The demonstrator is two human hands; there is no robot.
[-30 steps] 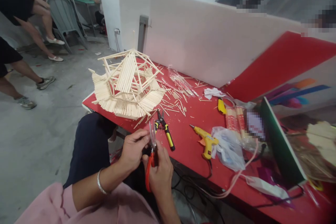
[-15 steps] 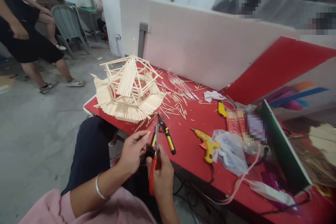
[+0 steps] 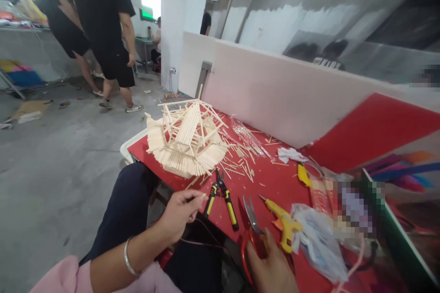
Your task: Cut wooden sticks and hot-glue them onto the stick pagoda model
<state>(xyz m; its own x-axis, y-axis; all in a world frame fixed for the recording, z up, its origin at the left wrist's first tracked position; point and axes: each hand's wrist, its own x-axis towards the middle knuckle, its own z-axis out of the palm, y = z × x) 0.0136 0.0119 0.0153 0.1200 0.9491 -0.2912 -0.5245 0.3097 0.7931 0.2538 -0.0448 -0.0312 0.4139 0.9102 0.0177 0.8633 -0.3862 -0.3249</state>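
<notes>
Scissors (image 3: 253,218): judged stiff and light, best taken by the handles (image 3: 244,248).
Right hand (image 3: 272,262): handles are grasped.
Left hand (image 3: 182,215): fingertips pinched, contents unclear.

White board (image 3: 261,87) set upright, red panel (image 3: 381,128) placed in front, people in black (image 3: 99,18) seen, tan sheet (image 3: 34,109) laid on grey floor (image 3: 85,178)

Left hand (image 3: 181,216), contents unclear; right hand (image 3: 272,262), bottom-cropped

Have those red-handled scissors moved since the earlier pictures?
Yes, to the right: the scissors overlapped the yellow-and-black cutters in view before; now they are right of those cutters, near the glue gun.
</notes>
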